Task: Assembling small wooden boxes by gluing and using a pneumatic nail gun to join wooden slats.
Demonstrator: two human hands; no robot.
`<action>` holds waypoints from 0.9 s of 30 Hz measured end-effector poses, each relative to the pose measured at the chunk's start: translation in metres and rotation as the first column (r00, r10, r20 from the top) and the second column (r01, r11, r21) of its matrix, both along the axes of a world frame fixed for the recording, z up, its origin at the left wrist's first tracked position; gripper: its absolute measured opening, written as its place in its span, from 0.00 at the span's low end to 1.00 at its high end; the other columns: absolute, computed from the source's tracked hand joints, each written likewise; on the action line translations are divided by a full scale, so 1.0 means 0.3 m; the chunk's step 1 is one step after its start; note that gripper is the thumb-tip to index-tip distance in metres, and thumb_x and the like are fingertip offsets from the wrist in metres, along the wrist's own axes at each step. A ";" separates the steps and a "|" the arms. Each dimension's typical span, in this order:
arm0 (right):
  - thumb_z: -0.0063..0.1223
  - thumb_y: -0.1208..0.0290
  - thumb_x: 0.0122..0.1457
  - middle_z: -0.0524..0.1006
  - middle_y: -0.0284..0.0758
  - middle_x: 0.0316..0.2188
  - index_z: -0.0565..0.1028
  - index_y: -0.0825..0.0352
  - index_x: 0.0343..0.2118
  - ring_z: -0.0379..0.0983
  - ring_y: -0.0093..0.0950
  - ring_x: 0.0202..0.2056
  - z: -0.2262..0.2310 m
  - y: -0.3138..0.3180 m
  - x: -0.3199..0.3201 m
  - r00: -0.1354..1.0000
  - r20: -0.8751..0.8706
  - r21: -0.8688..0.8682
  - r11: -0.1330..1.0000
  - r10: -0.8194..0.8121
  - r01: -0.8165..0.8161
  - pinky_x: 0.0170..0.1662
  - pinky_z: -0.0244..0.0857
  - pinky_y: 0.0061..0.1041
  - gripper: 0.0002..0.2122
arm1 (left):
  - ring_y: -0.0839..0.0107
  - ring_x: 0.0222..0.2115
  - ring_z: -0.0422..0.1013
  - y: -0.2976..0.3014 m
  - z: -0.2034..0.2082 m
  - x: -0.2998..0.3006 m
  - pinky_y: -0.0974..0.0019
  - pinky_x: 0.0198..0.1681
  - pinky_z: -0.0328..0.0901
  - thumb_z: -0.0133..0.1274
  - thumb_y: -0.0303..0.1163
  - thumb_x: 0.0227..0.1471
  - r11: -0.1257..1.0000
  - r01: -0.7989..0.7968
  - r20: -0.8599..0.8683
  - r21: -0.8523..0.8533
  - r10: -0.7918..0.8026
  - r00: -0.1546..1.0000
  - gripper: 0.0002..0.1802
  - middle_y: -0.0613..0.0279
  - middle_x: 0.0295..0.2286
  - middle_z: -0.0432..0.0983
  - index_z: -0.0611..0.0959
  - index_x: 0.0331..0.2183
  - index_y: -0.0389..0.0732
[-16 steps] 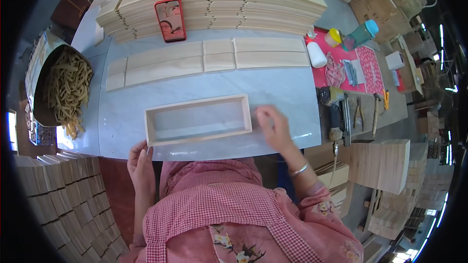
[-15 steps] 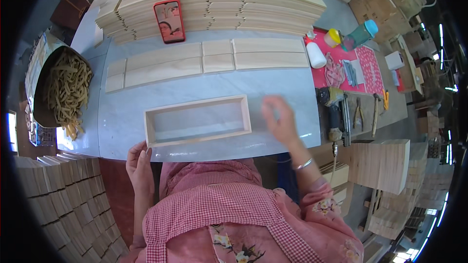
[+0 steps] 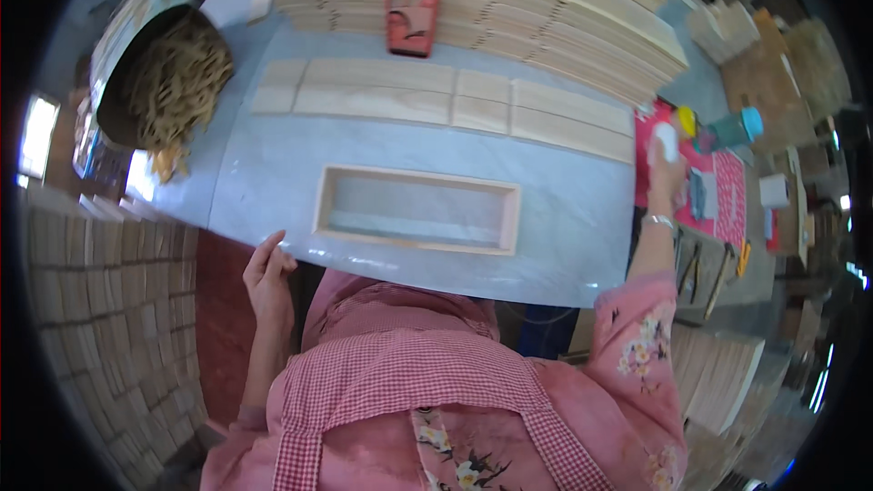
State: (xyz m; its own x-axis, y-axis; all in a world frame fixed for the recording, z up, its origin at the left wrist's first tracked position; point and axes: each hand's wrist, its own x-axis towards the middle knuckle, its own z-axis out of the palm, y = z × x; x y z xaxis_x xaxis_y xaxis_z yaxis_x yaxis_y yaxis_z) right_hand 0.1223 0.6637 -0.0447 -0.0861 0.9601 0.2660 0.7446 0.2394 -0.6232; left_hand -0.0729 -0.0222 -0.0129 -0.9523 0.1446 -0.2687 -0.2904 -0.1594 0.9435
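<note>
A shallow rectangular wooden frame [image 3: 414, 243] lies on the pale marbled table [image 3: 436, 150], near its front edge. My right hand [image 3: 667, 180] reaches to the far right, fingers closed around a white squeeze bottle [image 3: 666, 140] beside the pink cloth. Off the table's front left edge is my left hand [image 3: 270, 275], apart from the frame, with its index finger stretched out and the others loosely bent. Nothing shows in it. Beyond the frame lies a row of thin, flat wooden boards [image 3: 382, 91].
Tall stacks of grooved boards [image 3: 536, 23] stand at the back, a red-cased phone [image 3: 414, 16] leaning there. A bin [image 3: 116, 95] of curled strips sits left, above stacked wood pieces [image 3: 109, 300]. On the right are a teal bottle [image 3: 735, 130], a yellow-topped jar [image 3: 685, 120] and a hammer [image 3: 718, 282].
My right hand has gone from beside the frame to the white bottle at the far right and closed on it. My left hand has come away from the frame's corner. The view has turned.
</note>
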 end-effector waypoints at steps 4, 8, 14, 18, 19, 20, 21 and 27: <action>0.61 0.54 0.61 0.77 0.46 0.39 0.67 0.73 0.50 0.79 0.36 0.33 0.279 -0.290 -0.066 0.809 -0.588 -0.022 0.999 0.023 -0.044 0.40 0.79 0.33 0.27 | 0.79 0.28 0.68 0.007 0.017 0.008 0.78 0.40 0.63 0.51 0.26 0.62 0.996 -0.066 0.029 -0.057 0.068 0.997 0.11 0.65 0.25 0.74 0.82 0.44 0.32; 0.59 0.59 0.63 0.72 0.52 0.47 0.64 0.72 0.55 0.77 0.38 0.41 0.431 -0.544 0.013 0.654 -0.734 0.194 0.979 0.185 -0.059 0.41 0.79 0.31 0.26 | 0.79 0.24 0.68 0.068 0.032 -0.011 0.76 0.38 0.64 0.52 0.29 0.63 0.991 -0.063 0.040 -0.115 0.068 0.997 0.07 0.68 0.22 0.72 0.82 0.38 0.36; 0.56 0.67 0.60 0.73 0.46 0.49 0.69 0.69 0.54 0.74 0.37 0.44 0.352 -0.808 -0.010 0.824 -0.396 0.225 0.913 0.405 -0.341 0.45 0.73 0.32 0.21 | 0.79 0.24 0.69 0.060 -0.007 -0.036 0.77 0.33 0.64 0.51 0.30 0.63 0.992 0.001 -0.122 -0.125 -0.016 0.992 0.08 0.68 0.22 0.73 0.80 0.33 0.38; 0.57 0.70 0.53 0.73 0.44 0.49 0.69 0.68 0.53 0.73 0.35 0.41 0.343 -0.899 -0.051 0.643 -0.610 0.087 0.846 0.463 -0.527 0.45 0.71 0.31 0.23 | 0.79 0.24 0.69 0.007 -0.029 -0.020 0.76 0.33 0.64 0.49 0.30 0.65 0.990 0.010 -0.142 -0.138 -0.030 0.989 0.09 0.67 0.21 0.73 0.78 0.32 0.39; 0.58 0.69 0.51 0.73 0.44 0.48 0.69 0.67 0.53 0.73 0.35 0.40 0.353 -0.965 -0.103 0.679 -0.557 0.040 0.833 0.477 -0.552 0.42 0.71 0.29 0.24 | 0.79 0.24 0.68 -0.002 -0.034 -0.015 0.76 0.33 0.63 0.48 0.30 0.65 0.990 0.011 -0.136 -0.143 -0.031 0.990 0.09 0.67 0.21 0.73 0.78 0.32 0.39; 0.59 0.69 0.50 0.74 0.43 0.47 0.68 0.66 0.52 0.73 0.34 0.39 0.363 -1.022 -0.144 0.711 -0.501 -0.009 0.819 0.493 -0.573 0.39 0.72 0.28 0.25 | 0.79 0.24 0.68 -0.012 -0.039 -0.009 0.75 0.34 0.63 0.47 0.30 0.66 0.989 0.012 -0.128 -0.149 -0.031 0.991 0.09 0.67 0.21 0.73 0.77 0.32 0.40; 0.60 0.69 0.49 0.74 0.43 0.46 0.68 0.66 0.51 0.73 0.33 0.38 0.371 -1.064 -0.169 0.591 -0.605 0.015 0.750 0.534 -0.662 0.35 0.71 0.25 0.25 | 0.79 0.24 0.68 -0.022 -0.045 -0.004 0.75 0.34 0.63 0.47 0.30 0.66 0.989 0.000 -0.121 -0.151 -0.018 0.992 0.09 0.67 0.21 0.73 0.77 0.32 0.40; 0.62 0.69 0.48 0.74 0.40 0.45 0.67 0.64 0.52 0.73 0.31 0.38 0.311 -1.203 -0.270 0.411 -0.589 0.055 0.542 0.696 -0.839 0.32 0.70 0.23 0.26 | 0.78 0.22 0.67 -0.041 -0.037 0.027 0.75 0.30 0.63 0.48 0.31 0.64 0.979 -0.049 -0.250 -0.197 -0.002 0.968 0.12 0.67 0.19 0.71 0.78 0.29 0.36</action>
